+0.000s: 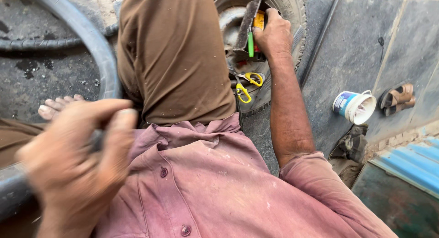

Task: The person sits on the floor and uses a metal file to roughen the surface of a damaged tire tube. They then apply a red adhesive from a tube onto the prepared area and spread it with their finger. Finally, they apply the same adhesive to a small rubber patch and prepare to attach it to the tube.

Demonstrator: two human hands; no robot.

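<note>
A: Left hand (75,167) — clamped round the black rubber tube (98,50)? Blurred up close, hard to read.

B: Looks curled shut on it, fingers wrapped over, thumb side toward the shirt. Tube loops up and left past the brown-trousered knee (171,55), over the bare toes (55,105). Rest of the tube out of frame at lower left.

A: Right hand (274,37)?

B: Stretched out to the wheel (283,9) lying flat on the ground. Fingers closed on the top edge of a dark flat tool box or tray (247,25) propped in the rim, green-handled tool (250,43) and sthg yellow inside. Grip seems firm, palm not visible tho.

A: Yellow-handled scissors (249,85) just below?

B: Yep, resting on the rim, not touched.

A: Tips for doing it well?

B: Prob best: keep left grip steady so tube doesn't slip or kink. Pick w/ right w/o tipping the tray — stuff could slide into the rim. Watch scissor blades near the rubber. White bucket (356,107) and sandals (398,98) well apart, no bother.
</note>
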